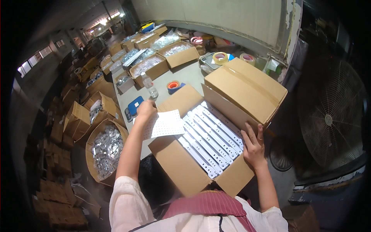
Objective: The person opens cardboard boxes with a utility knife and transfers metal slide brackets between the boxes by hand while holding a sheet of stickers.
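Pinched at its upper left corner, a white sheet [165, 124] with rows of small printed marks is in my left hand [147, 110]. The sheet reaches over the left edge of an open cardboard box [173, 164], whose flaps are spread outward. Inside the box, several silvery metal rails [211, 140] with holes lie side by side. My right hand [253, 146] rests at the box's right side, fingers apart and stretched along the cardboard. Just beyond it is a closed cardboard box [249, 86].
On the table [131, 96] are a small blue scale [134, 107], a plastic bottle [150, 85], an orange-cored tape roll [174, 86] and open boxes of bagged parts [148, 65]. A carton of small metal pieces [106, 150] stands left; a large fan [328, 118] stands right.
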A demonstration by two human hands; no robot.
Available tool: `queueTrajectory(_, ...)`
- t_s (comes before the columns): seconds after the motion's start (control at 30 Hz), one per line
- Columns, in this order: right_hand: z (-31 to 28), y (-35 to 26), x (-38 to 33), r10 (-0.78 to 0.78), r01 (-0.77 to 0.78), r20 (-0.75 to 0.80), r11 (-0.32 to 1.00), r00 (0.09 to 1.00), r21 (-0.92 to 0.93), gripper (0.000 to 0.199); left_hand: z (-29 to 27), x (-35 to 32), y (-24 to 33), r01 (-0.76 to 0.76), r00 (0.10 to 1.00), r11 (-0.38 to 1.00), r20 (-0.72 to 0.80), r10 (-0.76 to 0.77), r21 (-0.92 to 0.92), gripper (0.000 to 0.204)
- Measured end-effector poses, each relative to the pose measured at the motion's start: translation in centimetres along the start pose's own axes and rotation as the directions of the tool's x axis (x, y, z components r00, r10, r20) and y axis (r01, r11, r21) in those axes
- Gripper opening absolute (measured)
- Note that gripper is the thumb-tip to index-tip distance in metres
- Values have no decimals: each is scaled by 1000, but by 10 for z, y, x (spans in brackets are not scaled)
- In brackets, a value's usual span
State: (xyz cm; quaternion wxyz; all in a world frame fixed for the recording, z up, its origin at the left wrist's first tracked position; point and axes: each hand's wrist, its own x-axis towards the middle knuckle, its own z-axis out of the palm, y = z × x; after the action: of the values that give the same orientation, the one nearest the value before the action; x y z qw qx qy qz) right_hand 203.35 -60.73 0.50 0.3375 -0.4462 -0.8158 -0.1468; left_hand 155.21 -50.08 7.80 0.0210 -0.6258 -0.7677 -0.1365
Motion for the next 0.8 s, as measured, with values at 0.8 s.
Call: queueTrajectory(0.8,-46,-125,87,-419,-97,427,613,801,784,84,-41,-185,93,-81,972,278,-137,-191,-957,37)
